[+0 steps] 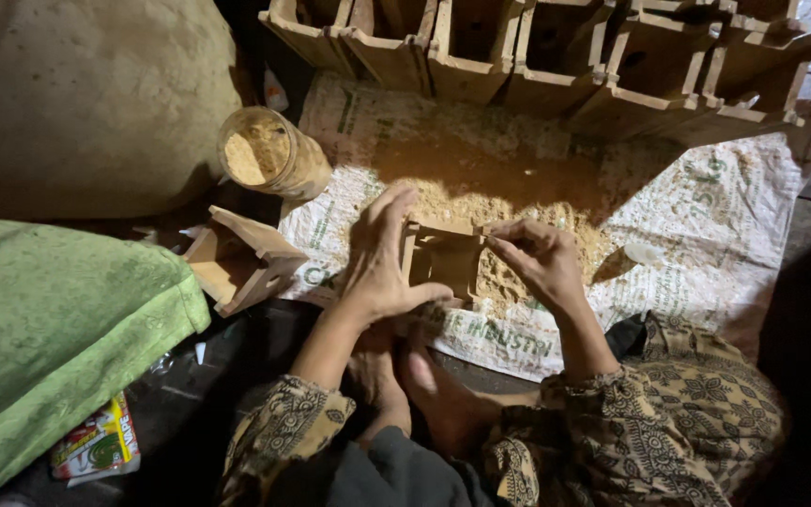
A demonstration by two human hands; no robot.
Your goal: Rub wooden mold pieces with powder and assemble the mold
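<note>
Green cloth (39,319) lies at the far left, with a finished wooden box (241,258) and a jar of sawdust (269,152) parked nearby, within reach. Centre, the left hand (382,258) curls around the small wooden frame (443,258), steadying it over the sawdust-strewn sack (706,216). Opposite it, the right hand (542,258) pinches the frame's top edge, fingers nearly closed. Stacked frames (556,56) line the back.

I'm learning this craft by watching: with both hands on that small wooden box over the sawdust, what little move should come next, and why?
Probably press the top-right corner together. The left hand steadies the small wooden box from its left side, while the right hand pinches its upper right edge above the sawdust pile. That pinching grip sits right on the corner, so that seems to be the spot under work.
</note>
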